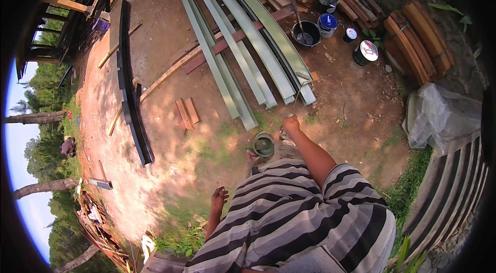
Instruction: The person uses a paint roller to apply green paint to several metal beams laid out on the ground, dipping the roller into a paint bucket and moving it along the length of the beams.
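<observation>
In the head view, the person's left hand (219, 198) is hanging low, fingers loosely curled around nothing. The bare right hand (290, 125) is curling just below the ends of long pale-green beams (284, 51); what it is gripping, if anything, I cannot tell. 1 small round bucket of grey-green liquid (263, 136) is standing near the feet, just beside that hand.

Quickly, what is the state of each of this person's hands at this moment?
Left hand: loosely open, nothing visible in it.
Right hand: closed; whether it holds something cannot be told.
</observation>
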